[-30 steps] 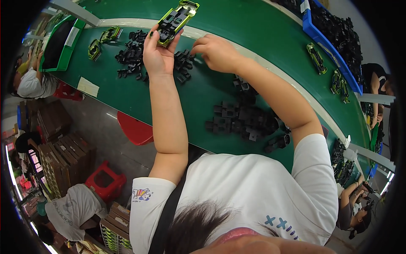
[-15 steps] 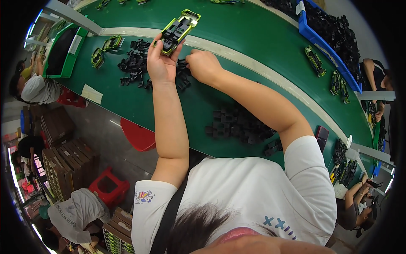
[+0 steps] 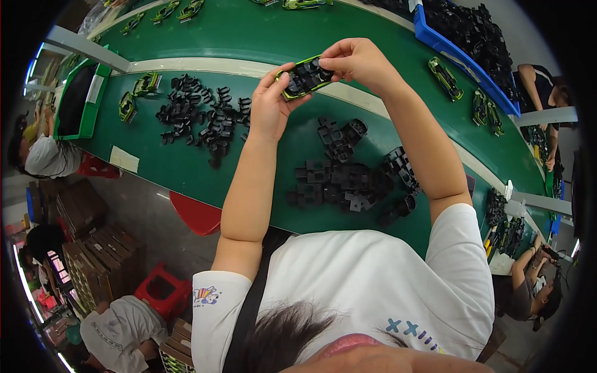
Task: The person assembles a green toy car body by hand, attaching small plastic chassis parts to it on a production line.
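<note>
Between the left hand [image 3: 269,107] and the right hand [image 3: 365,67], a lime-edged black chassis [image 3: 305,79] is held over the green table [image 3: 199,177]. Steady left support with light, even right-hand pressure should suit this step. Left thumb and fingers clamp its left end; right fingertips pinch its right end. Nearby lie small black pieces [image 3: 183,102] and larger black parts [image 3: 353,178].

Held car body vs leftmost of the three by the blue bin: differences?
Support: the held car body is in the left hand, right hand at its other end; the bin-side car body lies on the green surface, untouched.
Slant: the held car body rises toward picture right; the bin-side car body drops that way.
Shared: lime-green edges, black inside.
</note>
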`<state>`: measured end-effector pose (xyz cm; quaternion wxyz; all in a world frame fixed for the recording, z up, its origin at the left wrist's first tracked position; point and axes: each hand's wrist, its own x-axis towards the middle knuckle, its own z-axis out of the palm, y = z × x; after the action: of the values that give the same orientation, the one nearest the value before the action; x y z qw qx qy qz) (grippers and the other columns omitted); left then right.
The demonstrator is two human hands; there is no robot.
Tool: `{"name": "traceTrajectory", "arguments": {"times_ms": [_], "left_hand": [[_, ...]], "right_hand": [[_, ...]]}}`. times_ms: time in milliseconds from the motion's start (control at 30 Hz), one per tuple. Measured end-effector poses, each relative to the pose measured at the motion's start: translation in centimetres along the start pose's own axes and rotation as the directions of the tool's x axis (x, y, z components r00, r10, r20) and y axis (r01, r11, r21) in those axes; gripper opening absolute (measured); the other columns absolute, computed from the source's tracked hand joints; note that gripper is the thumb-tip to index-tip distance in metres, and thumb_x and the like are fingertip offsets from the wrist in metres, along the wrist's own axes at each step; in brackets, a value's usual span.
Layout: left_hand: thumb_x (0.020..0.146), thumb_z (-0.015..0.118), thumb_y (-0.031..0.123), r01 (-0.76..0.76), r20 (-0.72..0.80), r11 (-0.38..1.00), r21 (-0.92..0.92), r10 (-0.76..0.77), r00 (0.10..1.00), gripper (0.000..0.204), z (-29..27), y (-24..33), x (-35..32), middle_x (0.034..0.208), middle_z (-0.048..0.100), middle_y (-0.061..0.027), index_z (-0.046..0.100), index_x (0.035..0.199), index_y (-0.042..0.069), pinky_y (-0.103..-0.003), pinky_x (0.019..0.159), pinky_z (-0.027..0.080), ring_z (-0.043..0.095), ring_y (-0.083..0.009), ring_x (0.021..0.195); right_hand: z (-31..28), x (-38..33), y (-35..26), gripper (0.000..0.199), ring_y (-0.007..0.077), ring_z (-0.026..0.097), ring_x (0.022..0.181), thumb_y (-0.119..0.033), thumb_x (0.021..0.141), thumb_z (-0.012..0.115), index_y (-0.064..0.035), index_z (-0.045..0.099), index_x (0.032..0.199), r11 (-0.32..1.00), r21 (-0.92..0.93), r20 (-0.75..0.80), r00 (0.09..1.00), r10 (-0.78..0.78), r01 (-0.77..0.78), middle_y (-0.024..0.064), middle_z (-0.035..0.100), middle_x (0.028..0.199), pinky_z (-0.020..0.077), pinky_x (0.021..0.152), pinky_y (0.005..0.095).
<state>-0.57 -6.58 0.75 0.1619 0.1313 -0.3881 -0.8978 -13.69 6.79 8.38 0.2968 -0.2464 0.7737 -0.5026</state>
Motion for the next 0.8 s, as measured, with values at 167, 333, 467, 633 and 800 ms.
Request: {"name": "traceTrajectory", "arguments": {"times_ms": [167, 333, 467, 633, 800], "left_hand": [[0.093, 0.048, 0.010, 0.019, 0.009, 1.000, 0.025, -0.019, 1.000, 0.025, 0.7, -0.8, -0.1, 0.108, 0.059, -0.0119, 0.055, 0.115, 0.002, -0.036, 0.072, 0.059, 0.063, -0.0214, 0.093], [0.093, 0.049, 0.010, 0.023, 0.015, 0.999, 0.027, -0.023, 1.000, 0.025, 0.7, -1.0, -0.2, 0.108, 0.058, -0.0123, 0.055, 0.115, 0.001, -0.036, 0.072, 0.059, 0.063, -0.0218, 0.093], [0.092, 0.049, 0.010, 0.019, 0.014, 0.999, 0.031, -0.019, 1.000, 0.025, 0.8, -1.0, -0.4, 0.107, 0.058, -0.0125, 0.055, 0.115, 0.001, -0.036, 0.072, 0.059, 0.063, -0.0221, 0.093], [0.094, 0.045, 0.011, 0.042, 0.009, 0.996, 0.073, -0.042, 0.999, 0.027, 0.6, -1.1, -0.2, 0.112, 0.057, -0.0123, 0.053, 0.118, 0.001, -0.037, 0.076, 0.058, 0.061, -0.0220, 0.098], [0.093, 0.046, 0.010, 0.033, 0.019, 0.999, 0.039, -0.034, 0.999, 0.026, 0.8, -1.2, -0.4, 0.109, 0.058, -0.0129, 0.054, 0.116, 0.000, -0.037, 0.074, 0.059, 0.062, -0.0223, 0.095]], "right_hand": [[-0.6, 0.0, 1.1, 0.015, 0.0103, 0.060, 0.056, -0.012, 0.075, 0.072, 0.0017, 0.066, 0.078, 0.999, -0.036, -0.008, 0.999, 0.038, -0.039, 0.0078, 0.064, 0.070, 0.0456, 0.051, 0.0219], [-0.7, -0.2, 1.0, 0.019, 0.0131, 0.058, 0.056, -0.013, 0.070, 0.075, 0.0027, 0.065, 0.072, 0.990, -0.141, -0.045, 0.999, -0.020, 0.013, 0.0086, 0.064, 0.070, 0.0458, 0.050, 0.0242], [-0.7, 0.2, 1.4, 0.024, 0.0146, 0.057, 0.056, -0.017, 0.067, 0.077, 0.0035, 0.064, 0.069, 0.978, -0.209, -0.028, 1.000, 0.011, -0.017, 0.0089, 0.062, 0.065, 0.0465, 0.051, 0.0257], [-0.2, 0.2, 3.2, 0.044, 0.0200, 0.062, 0.076, -0.022, 0.064, 0.080, 0.0042, 0.061, 0.094, 0.751, -0.644, -0.250, 0.889, -0.384, 0.144, 0.0145, 0.062, 0.092, 0.0495, 0.058, 0.0290], [-1.0, 1.0, 3.8, 0.050, 0.0171, 0.061, 0.087, -0.023, 0.069, 0.079, 0.0015, 0.057, 0.106, 0.975, -0.218, -0.156, 0.988, 0.000, -0.034, 0.0105, 0.060, 0.099, 0.0516, 0.070, 0.0303]]}}
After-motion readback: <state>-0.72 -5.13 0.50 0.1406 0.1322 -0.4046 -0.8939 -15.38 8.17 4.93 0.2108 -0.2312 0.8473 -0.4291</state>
